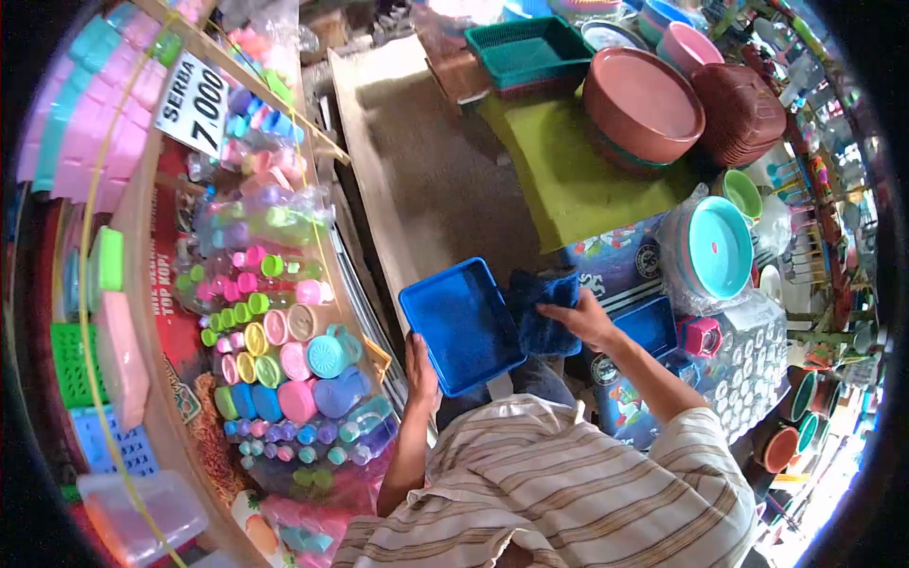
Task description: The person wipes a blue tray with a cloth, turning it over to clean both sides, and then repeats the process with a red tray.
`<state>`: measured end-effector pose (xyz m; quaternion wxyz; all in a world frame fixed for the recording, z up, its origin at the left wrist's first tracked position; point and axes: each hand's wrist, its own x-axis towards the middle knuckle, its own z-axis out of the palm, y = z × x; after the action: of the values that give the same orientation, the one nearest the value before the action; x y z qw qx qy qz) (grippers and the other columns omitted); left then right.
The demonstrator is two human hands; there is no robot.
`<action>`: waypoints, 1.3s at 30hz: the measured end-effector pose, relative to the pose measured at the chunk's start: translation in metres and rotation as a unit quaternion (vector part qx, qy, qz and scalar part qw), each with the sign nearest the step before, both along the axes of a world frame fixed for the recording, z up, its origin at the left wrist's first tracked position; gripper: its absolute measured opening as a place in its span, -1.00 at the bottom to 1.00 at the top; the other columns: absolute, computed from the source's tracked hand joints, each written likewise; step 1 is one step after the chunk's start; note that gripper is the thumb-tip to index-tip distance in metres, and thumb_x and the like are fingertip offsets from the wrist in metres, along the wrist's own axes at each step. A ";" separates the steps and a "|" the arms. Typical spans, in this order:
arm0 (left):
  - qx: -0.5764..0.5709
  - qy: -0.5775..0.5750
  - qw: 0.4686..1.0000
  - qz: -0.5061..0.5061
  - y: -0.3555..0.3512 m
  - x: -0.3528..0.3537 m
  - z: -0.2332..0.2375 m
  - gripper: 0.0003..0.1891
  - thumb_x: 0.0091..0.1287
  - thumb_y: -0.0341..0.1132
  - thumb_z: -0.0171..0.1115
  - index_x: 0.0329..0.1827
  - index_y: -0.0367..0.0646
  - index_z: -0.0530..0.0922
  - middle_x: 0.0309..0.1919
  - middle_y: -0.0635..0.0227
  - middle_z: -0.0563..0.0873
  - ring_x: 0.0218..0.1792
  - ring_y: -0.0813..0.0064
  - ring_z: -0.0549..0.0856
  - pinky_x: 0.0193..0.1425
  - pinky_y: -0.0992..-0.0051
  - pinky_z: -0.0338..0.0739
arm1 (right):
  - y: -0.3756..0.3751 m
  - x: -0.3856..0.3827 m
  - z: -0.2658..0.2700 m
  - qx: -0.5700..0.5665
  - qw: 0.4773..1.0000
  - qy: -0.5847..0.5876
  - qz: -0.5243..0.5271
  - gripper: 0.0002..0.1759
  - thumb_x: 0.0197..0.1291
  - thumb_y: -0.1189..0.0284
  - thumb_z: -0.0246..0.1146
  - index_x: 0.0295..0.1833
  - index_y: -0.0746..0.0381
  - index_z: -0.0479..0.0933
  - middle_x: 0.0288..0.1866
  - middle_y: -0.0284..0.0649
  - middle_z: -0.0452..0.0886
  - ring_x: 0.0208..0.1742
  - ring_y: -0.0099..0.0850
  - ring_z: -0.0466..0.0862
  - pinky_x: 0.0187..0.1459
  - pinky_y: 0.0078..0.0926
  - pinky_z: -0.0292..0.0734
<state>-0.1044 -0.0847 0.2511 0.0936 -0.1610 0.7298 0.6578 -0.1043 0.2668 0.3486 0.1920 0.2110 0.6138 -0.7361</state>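
Observation:
A shallow blue plastic tray [462,327] is held tilted in front of my body, its inside facing up toward me. My left hand [421,367] grips its left edge, thumb along the rim and the other fingers hidden behind. In my right hand [584,322] is a dark blue cloth [543,308], bunched and hanging just right of the tray, overlapping the tray's right rim in this view. Another blue tray [646,328] lies on the patterned table cover [615,256] to the right of my right hand.
Rows of coloured bottles [256,303] fill the left stall beneath a price sign [193,102]. Green baskets [527,52], brown basins [646,104] and a turquoise basin stack [720,248] stand to the right. A pale wooden board [369,161] edges the brown surface ahead.

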 end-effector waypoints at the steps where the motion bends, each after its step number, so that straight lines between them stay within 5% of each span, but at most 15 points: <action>1: 0.000 0.013 1.000 -0.002 0.003 0.003 0.018 -0.42 0.82 0.13 -0.15 0.50 -0.22 0.42 0.32 0.18 0.57 0.35 0.33 0.52 0.55 0.30 0.32 | 0.003 0.003 0.020 0.028 0.996 0.074 -0.046 -0.71 0.47 0.43 0.48 0.19 0.33 0.77 0.01 -0.27 0.88 -0.05 -0.50 0.81 0.08 -0.38 0.75; 5: 0.008 0.063 0.998 -0.015 0.026 0.018 0.067 -0.40 0.83 0.11 -0.19 0.55 -0.25 0.39 0.38 0.10 0.55 0.41 0.25 0.51 0.59 0.27 0.31 | 0.012 0.010 0.036 0.206 0.964 0.134 -0.105 -0.71 0.54 0.35 0.44 0.14 0.36 0.77 -0.05 -0.31 0.87 -0.07 -0.56 0.77 0.03 -0.41 0.70; 7: 0.013 0.084 0.996 -0.033 0.043 0.028 0.082 -0.38 0.83 0.10 -0.22 0.58 -0.27 0.38 0.42 0.07 0.54 0.44 0.21 0.50 0.61 0.25 0.30 | -0.007 0.014 0.052 0.228 0.932 0.267 -0.088 -0.68 0.47 0.54 0.33 0.27 0.32 0.70 0.07 -0.24 0.85 0.08 -0.54 0.67 0.24 -0.36 0.60; 10: 0.020 0.112 0.992 -0.061 0.069 0.046 0.101 -0.37 0.83 0.08 -0.25 0.61 -0.30 0.36 0.47 0.01 0.52 0.48 0.15 0.49 0.63 0.23 0.29 | -0.041 0.010 0.053 0.234 0.917 0.317 -0.066 -0.36 0.37 0.67 0.24 0.56 0.19 0.51 0.39 0.02 0.72 0.38 -0.17 0.71 0.46 -0.23 0.52; 13: 0.020 0.130 0.987 -0.091 0.086 0.061 0.115 -0.35 0.84 0.07 -0.28 0.65 -0.32 0.35 0.52 -0.04 0.51 0.53 0.08 0.48 0.66 0.21 0.28 | -0.054 0.012 0.084 0.371 0.864 0.336 -0.056 0.03 0.12 0.67 0.37 0.74 -0.09 0.32 0.81 0.03 0.19 0.72 0.24 0.30 0.65 0.10 0.33; 16: 0.038 0.137 0.983 -0.117 0.097 0.072 0.128 -0.34 0.84 0.06 -0.30 0.67 -0.34 0.34 0.55 -0.08 0.50 0.55 0.04 0.48 0.67 0.20 0.28 | -0.063 0.013 0.110 0.507 0.785 0.355 -0.032 -0.05 0.19 0.66 0.36 0.72 -0.03 0.36 0.78 -0.06 0.31 0.80 0.15 0.20 0.76 0.13 0.08; 19: 0.019 0.163 0.971 -0.172 0.092 0.080 0.121 -0.30 0.83 0.10 -0.27 0.70 -0.35 0.32 0.63 -0.05 0.43 0.64 0.10 0.39 0.74 0.22 0.18 | -0.079 0.015 0.121 0.482 0.774 0.409 0.026 0.00 0.03 0.51 0.36 0.71 -0.04 0.39 0.78 -0.07 0.30 0.81 0.20 0.14 0.76 0.32 -0.11; 22: -0.055 0.138 0.949 -0.279 0.060 0.081 0.018 -0.41 0.82 -0.02 -0.13 0.71 -0.24 0.33 0.66 -0.06 0.41 0.65 0.00 0.38 0.70 0.17 0.23 | -0.111 0.028 0.137 0.426 0.749 0.498 0.093 0.02 -0.04 0.25 0.28 0.70 0.00 0.41 0.80 -0.06 0.28 0.82 0.22 0.10 0.75 0.42 -0.17; 24: 0.046 0.155 0.924 -0.347 0.035 0.062 0.077 -0.39 0.80 -0.02 -0.09 0.76 -0.16 0.27 0.75 -0.05 0.29 0.74 0.03 0.24 0.78 0.13 0.12 | -0.128 0.031 0.134 0.359 0.742 0.538 0.175 0.03 0.08 0.05 0.25 0.77 -0.02 0.33 0.87 -0.10 0.17 0.87 0.19 0.01 0.75 0.44 -0.25; 27: -0.297 0.346 0.862 -0.223 0.014 0.052 0.043 -0.29 0.77 0.08 -0.03 0.78 -0.20 0.21 0.75 0.06 0.28 0.73 0.14 0.26 0.78 0.08 0.15 | -0.132 0.032 0.149 0.369 0.729 0.533 0.219 0.09 0.05 0.11 0.33 0.80 -0.04 0.27 0.90 -0.15 0.09 0.89 0.11 -0.02 0.76 0.44 -0.29; 28: -0.295 0.349 0.861 -0.223 0.015 0.048 0.049 -0.29 0.77 0.08 -0.03 0.78 -0.20 0.21 0.75 0.06 0.28 0.73 0.14 0.26 0.78 0.08 0.15 | -0.128 0.029 0.151 0.372 0.728 0.534 0.218 0.09 0.05 0.11 0.33 0.80 -0.04 0.27 0.90 -0.15 0.09 0.89 0.11 -0.02 0.76 0.44 -0.29; 31: -0.159 0.324 0.915 -0.180 0.028 0.034 0.105 -0.40 0.78 -0.10 -0.08 0.70 -0.34 0.33 0.67 -0.01 0.42 0.67 0.11 0.38 0.78 0.21 0.15 | -0.108 0.018 0.157 0.466 0.733 0.488 0.086 0.12 -0.14 0.41 0.33 0.74 -0.02 0.38 0.86 -0.11 0.20 0.87 0.14 0.05 0.75 0.43 -0.29; 34: 0.118 0.190 0.957 -0.187 0.044 0.032 0.178 -0.30 0.81 0.05 -0.22 0.72 -0.38 0.29 0.67 0.01 0.42 0.66 0.10 0.39 0.76 0.22 0.17 | -0.086 0.006 0.146 0.506 0.778 0.372 0.001 -0.01 0.20 0.38 0.42 0.78 -0.14 0.30 0.85 -0.05 0.17 0.84 0.16 0.10 0.72 0.50 -0.17; 37: 0.119 0.195 0.950 -0.213 0.048 0.029 0.178 -0.27 0.82 0.10 -0.30 0.73 -0.37 0.29 0.66 0.03 0.45 0.66 0.13 0.40 0.76 0.24 0.16 | -0.097 -0.001 0.147 0.538 0.770 0.342 -0.037 -0.09 0.32 0.31 0.40 0.78 -0.16 0.30 0.85 -0.03 0.17 0.82 0.20 0.10 0.72 0.50 -0.16; 39: 0.109 0.194 0.949 -0.225 0.049 0.024 0.168 -0.27 0.82 0.12 -0.37 0.75 -0.31 0.28 0.68 0.00 0.42 0.72 0.12 0.31 0.79 0.26 0.11 | -0.117 0.000 0.151 0.512 0.757 0.406 -0.006 -0.03 0.18 0.34 0.36 0.77 -0.16 0.31 0.87 -0.04 0.13 0.85 0.22 0.03 0.73 0.49 -0.26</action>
<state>-0.0801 -0.0354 0.4192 0.1130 0.1489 0.6747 0.7140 -0.1038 0.1496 0.4997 -0.2161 -0.0369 0.9184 -0.3294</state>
